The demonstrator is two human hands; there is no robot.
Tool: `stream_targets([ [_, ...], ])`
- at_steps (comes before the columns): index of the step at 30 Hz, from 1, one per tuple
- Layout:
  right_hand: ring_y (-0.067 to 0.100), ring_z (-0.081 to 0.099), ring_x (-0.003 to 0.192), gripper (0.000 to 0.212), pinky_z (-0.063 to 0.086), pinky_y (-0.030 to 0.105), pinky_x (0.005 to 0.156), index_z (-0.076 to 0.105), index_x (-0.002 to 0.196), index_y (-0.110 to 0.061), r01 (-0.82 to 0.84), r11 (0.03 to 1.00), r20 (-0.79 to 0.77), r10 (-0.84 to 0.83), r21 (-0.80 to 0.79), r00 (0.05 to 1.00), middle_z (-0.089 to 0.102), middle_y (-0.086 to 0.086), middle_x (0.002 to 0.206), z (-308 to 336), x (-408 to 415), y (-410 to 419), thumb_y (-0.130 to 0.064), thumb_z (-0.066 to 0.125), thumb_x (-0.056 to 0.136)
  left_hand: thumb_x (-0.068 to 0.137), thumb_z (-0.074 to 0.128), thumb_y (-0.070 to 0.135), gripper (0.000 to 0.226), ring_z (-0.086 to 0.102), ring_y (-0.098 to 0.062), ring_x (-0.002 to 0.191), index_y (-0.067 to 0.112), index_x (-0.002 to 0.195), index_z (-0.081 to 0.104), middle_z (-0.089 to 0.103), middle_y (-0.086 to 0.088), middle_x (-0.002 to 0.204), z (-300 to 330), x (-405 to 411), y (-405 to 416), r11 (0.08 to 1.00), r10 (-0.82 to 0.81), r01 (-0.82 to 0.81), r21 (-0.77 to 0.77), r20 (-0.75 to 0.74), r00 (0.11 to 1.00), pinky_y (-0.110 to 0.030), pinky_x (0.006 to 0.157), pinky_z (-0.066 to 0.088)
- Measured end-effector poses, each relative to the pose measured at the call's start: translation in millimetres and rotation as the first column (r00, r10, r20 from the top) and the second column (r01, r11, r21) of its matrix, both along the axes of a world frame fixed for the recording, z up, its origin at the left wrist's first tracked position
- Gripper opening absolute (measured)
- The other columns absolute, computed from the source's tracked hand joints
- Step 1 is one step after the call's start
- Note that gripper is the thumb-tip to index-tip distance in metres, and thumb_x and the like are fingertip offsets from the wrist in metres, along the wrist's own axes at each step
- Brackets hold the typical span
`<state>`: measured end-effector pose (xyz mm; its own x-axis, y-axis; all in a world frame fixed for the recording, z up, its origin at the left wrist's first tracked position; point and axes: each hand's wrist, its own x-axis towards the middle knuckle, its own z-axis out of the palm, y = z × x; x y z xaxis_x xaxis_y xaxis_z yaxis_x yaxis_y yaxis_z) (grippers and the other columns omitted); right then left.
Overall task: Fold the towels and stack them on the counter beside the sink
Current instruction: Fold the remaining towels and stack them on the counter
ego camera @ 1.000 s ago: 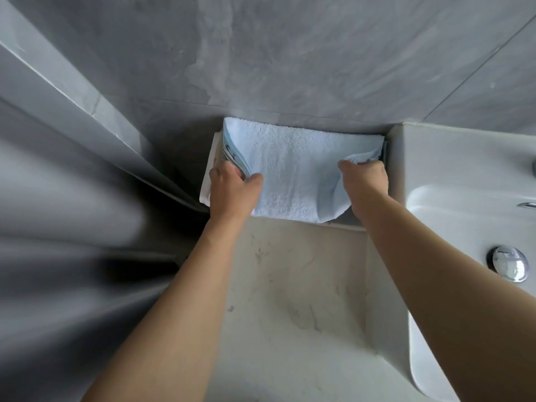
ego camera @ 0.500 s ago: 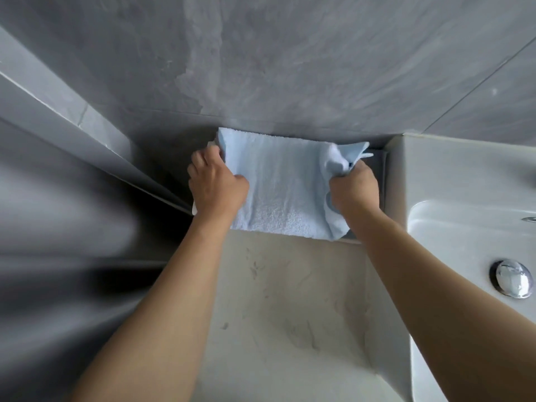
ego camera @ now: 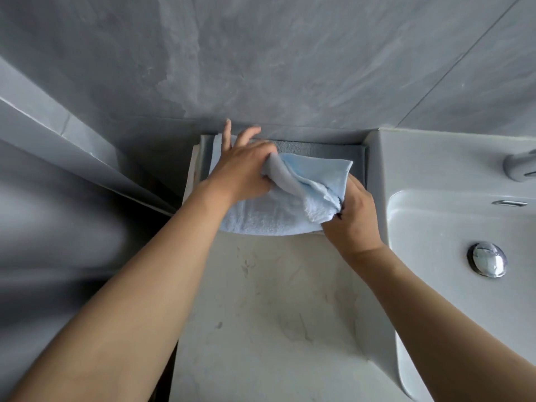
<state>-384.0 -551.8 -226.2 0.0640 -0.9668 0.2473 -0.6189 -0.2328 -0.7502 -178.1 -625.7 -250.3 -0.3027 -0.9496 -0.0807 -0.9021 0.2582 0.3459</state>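
Half a second on, both hands have shifted: the left hand (ego camera: 246, 169) has come off the towel's left edge and moved toward the middle, while the right hand (ego camera: 352, 216) has dropped lower and drawn its corner of cloth inward. What was lying nearly flat a moment ago is now bunched up between them, and a grey towel (ego camera: 316, 147) that was covered before shows underneath.

Look at the pale blue terry towel (ego camera: 293, 198) now: it sits at the back of the pale marble-look counter (ego camera: 275, 314), close to the grey stone-tiled wall (ego camera: 290, 68), resting on that grey folded towel, whose far edge and right side peek out behind it. A thin white edge (ego camera: 193, 169) shows at the left of the pile.

Left hand first: thumb and lower fingers are curled into a fold of the blue cloth, lifting a ridge of it, while two fingers stick out straight toward the wall. Right hand: fingers wrapped around the thick doubled edge of the same towel, gripping it from below at the right side.

Off to the right, the white ceramic sink (ego camera: 435, 227) butts against the counter, its chrome drain plug (ego camera: 487, 263) shining in the basin, the overflow slot (ego camera: 510, 202) above it, and a bit of chrome tap (ego camera: 520, 166) at the frame's edge.
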Motion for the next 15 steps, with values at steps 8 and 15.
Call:
stream_targets([
  [8, 0.014, 0.043, 0.053, 0.022, 0.032, 0.026, 0.05, 0.041, 0.074, -0.018, 0.328, 0.926, 0.01, -0.335, 0.188, 0.942, 0.046, -0.004, 0.059, 23, -15, 9, -0.023, 0.058, 0.086, 0.074, 0.074, 0.048, 0.032, 0.064, -0.025, 0.081, 0.019, 0.081, 0.062, 0.065, -0.001, 0.084, 47, 29, 31, 0.862, 0.303, -0.315, 0.397, 0.095, 0.948, -0.031, 0.065, 0.044],
  [15, 0.018, 0.041, 0.074, 0.012, 0.031, 0.029, 0.065, 0.043, 0.086, -0.008, 0.445, 0.88, -0.039, -0.445, 0.17, 0.895, 0.046, 0.003, 0.091, 40, -40, 48, -0.016, 0.041, 0.096, 0.089, 0.06, 0.023, 0.013, 0.052, -0.027, 0.071, 0.011, 0.087, 0.06, 0.06, -0.008, 0.079, 67, 10, 107, 0.791, 0.611, -0.561, 0.244, -0.298, 0.733, -0.034, 0.061, 0.038],
])
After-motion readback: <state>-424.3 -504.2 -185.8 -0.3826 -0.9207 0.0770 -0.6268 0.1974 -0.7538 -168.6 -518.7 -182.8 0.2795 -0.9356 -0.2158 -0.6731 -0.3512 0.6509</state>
